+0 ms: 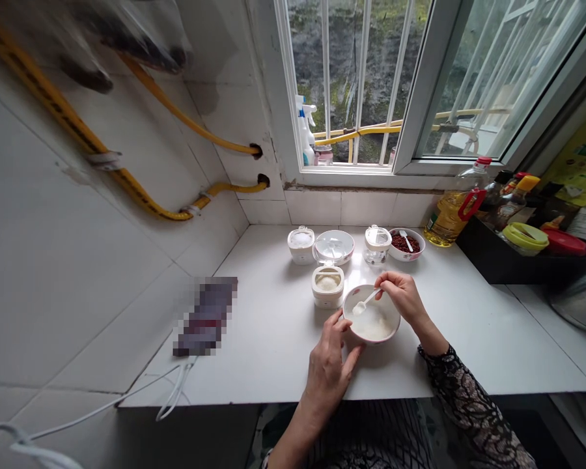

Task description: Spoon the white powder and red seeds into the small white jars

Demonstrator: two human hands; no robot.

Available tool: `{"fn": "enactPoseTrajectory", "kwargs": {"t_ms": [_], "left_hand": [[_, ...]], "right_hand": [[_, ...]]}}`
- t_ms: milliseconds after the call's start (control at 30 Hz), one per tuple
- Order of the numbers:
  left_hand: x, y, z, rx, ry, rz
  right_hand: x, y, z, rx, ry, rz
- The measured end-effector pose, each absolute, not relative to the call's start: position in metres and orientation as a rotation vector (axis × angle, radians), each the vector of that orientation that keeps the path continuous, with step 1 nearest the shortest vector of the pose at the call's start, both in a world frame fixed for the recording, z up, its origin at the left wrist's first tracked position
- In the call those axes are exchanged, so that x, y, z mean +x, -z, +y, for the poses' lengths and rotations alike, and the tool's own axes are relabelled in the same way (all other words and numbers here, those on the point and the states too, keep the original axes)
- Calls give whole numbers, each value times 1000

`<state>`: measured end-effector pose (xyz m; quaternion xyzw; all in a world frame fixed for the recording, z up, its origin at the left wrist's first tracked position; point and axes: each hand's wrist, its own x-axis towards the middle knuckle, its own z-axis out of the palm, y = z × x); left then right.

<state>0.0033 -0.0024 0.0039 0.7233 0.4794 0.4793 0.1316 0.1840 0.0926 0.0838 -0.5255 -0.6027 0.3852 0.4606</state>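
Note:
Near the front of the white counter stands a white bowl (378, 329) with some pale, whitish contents at its bottom. My left hand (329, 355) steadies it, fingers and thumb closed around its left rim and side. Between the fingertips of my right hand (403, 299) is the handle of a small white spoon (364, 305), held tilted over the bowl; a little pale stuff sits in its tip. Just behind and left of the bowl, an open white seasoning jar (328, 296) holds a pale granular substance, its clear lid flipped back.
Behind stand a lidded jar (301, 246), a bowl with clear contents (342, 241), another clear-lidded jar (377, 245) and a bowl of dark red pieces (410, 251) with a white spoon. An oil bottle (446, 212) and a black condiment box (493, 254) are at right. A blurred dark object (208, 316) with cables lies left.

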Motion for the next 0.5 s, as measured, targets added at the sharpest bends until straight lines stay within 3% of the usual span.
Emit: {"fn": "enactPoseTrajectory", "kwargs": {"t_ms": [500], "left_hand": [[4,-4,-3,2108,-1402,1388]], "right_hand": [[185,-86,101,-1190,-1101,-1257]]}}
